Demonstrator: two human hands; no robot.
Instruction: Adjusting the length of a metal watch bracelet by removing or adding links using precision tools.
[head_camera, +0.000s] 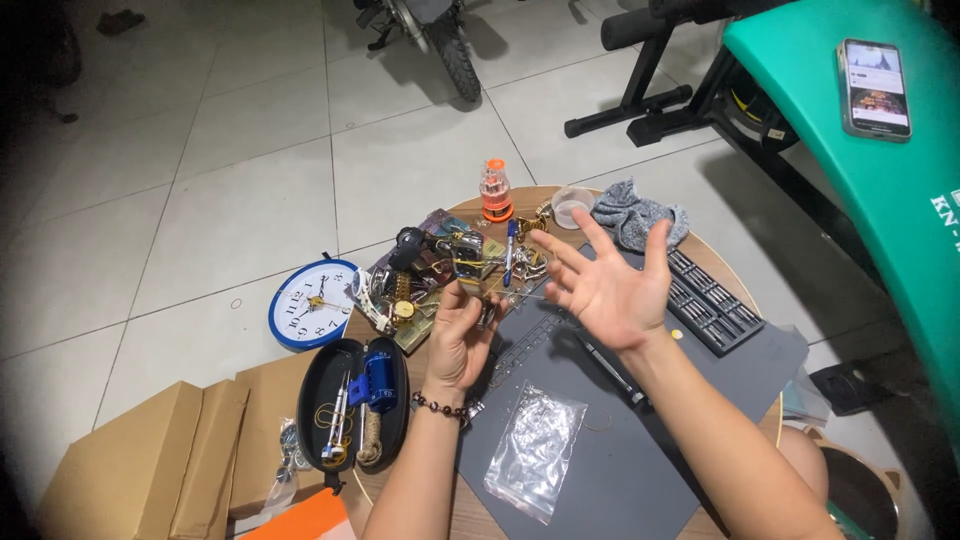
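Centrally in the frame, above a round wooden table (745, 275), a person's left hand (462, 338) is closed around a small metallic part (487, 313), too small and too hidden by the fingers to name or to tell which way its long axis runs. The right hand (607, 285), just beside it, is fully open with the palm up and the fingers spread toward the upper left, holding nothing.

Below both hands lies a dark grey, smooth rubbery mat (640, 470) with a crinkled clear plastic bag (535, 450) on it. At centre left, a tangle of brass-coloured and dark mechanism parts (430, 275) crowds the table's far edge, near an orange-capped clear container (495, 190). An oval black case (352, 405) holding tools and a blue spool sits at lower left. A round blue-rimmed wall clock (313, 303) rests on the pale tiled floor (250, 130), and a knitted grey cloth (638, 215) sits at upper centre right.
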